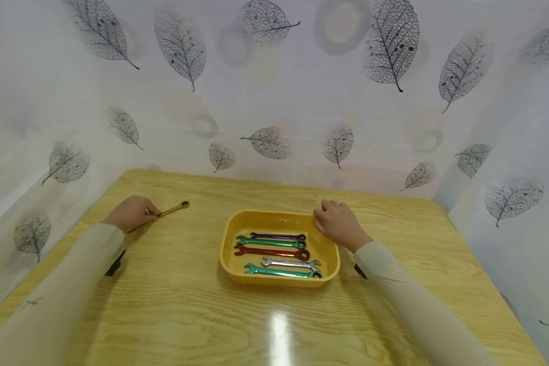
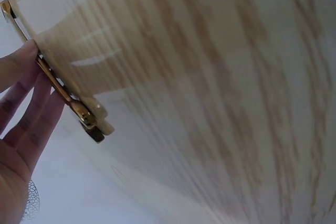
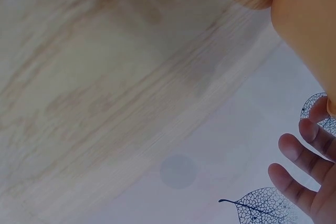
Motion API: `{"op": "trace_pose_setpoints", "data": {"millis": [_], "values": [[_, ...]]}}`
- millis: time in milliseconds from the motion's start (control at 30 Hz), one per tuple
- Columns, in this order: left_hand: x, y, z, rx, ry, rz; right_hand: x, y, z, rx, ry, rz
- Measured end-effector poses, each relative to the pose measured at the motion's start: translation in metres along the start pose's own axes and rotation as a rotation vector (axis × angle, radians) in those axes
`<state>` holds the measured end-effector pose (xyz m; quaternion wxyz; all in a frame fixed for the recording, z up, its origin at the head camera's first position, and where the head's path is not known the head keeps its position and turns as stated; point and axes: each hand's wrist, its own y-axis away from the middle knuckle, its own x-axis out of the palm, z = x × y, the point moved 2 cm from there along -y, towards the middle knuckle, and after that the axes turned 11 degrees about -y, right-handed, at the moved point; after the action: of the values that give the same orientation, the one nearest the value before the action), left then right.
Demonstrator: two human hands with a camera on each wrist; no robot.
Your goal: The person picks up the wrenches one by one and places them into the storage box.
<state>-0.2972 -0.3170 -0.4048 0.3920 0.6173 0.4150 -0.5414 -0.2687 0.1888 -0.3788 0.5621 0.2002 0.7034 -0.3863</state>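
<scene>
My left hand (image 1: 134, 212) pinches a gold combination wrench (image 1: 174, 209) between thumb and fingers, low over the left part of the table. In the left wrist view the wrench (image 2: 52, 77) slants across the fingertips, its two ends sticking out past them. My right hand (image 1: 340, 223) holds the back right corner of a yellow tray (image 1: 251, 217), thumb side at the rim; in the right wrist view the other fingers (image 3: 296, 150) curve loosely beside the tray wall (image 3: 307, 30). Inside lie a purple wrench (image 1: 279, 236), two green wrenches (image 1: 274, 243), a red wrench (image 1: 270, 251) and a silver wrench (image 1: 288, 263).
The wood-grain table (image 1: 187, 315) carries the tray near its middle. A pale curtain (image 1: 283, 101) printed with dark leaves hangs along the back and both sides. Dark wrist straps (image 1: 114, 265) show under the sleeves.
</scene>
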Motion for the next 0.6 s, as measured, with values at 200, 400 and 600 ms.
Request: {"op": "trace_pose_setpoints", "data": {"millis": [200,400,600], "values": [[0.004,0.005,0.004,0.007,0.023,-0.011,0.001,0.001,0.001,0.004,-0.006,0.007],[0.003,0.011,0.006,-0.017,0.083,-0.015,0.001,0.0,0.001,0.002,-0.012,0.008],[0.003,0.009,0.008,-0.01,0.052,-0.04,-0.001,0.0,0.001,0.006,-0.016,0.004]]}}
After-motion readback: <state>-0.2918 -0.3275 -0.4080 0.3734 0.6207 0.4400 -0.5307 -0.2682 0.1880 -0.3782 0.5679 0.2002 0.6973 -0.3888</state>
